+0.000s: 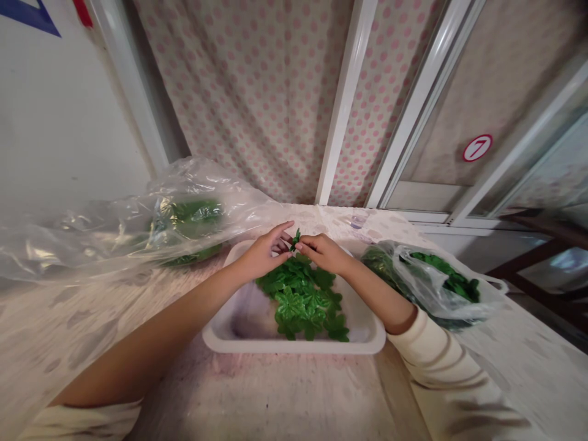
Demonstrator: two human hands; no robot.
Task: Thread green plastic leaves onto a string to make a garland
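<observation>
In the middle of the head view, my right hand (324,251) pinches a small green artificial leaf piece (296,237) between thumb and fingers. My left hand (267,251) meets it from the other side, thumb and curled fingertips closing at its lower edge while the index finger sticks out. Both hands are above a white plastic tray (294,347). Below them, a pile of glossy green lobed leaves (298,303) covers the tray's middle and right part. My hands and forearms hide some of the tray's far rim.
A large clear plastic bag (114,226) with green contents lies at left. On the right, another plastic bag (445,294) holds more green leaves. A small clear object (358,220) sits near the back of the patterned table (266,398). Behind hangs a dotted curtain (257,79).
</observation>
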